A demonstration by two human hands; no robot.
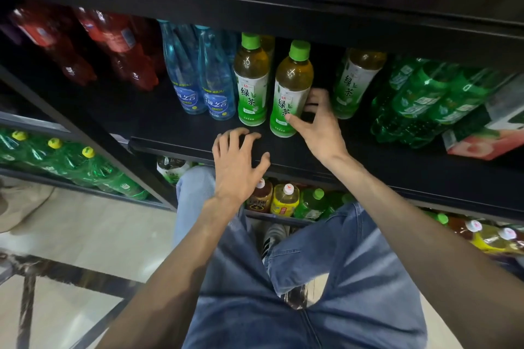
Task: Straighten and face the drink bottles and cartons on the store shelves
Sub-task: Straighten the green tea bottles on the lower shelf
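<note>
The black store shelf (181, 133) carries upright rows of drinks near its front edge, labels outward, as facing calls for. Dark green plastic soda bottles (419, 99) fill the right side; red soda bottles (119, 45) lean in shadow at the far left, their labels hard to read. Two clear blue water bottles (198, 76) stand beside the green-capped green tea bottles. The middle tea bottle (292, 88) stands just ahead of its left neighbour (251, 79); a third (354, 82) stands apart to the right, its cap hidden by the shelf above. The right hand (314, 119) grips the middle tea bottle low, thumb on the label and fingers behind, probably to turn or slide it. The left hand (238, 159) hovers spread over the shelf lip, holding nothing.
</note>
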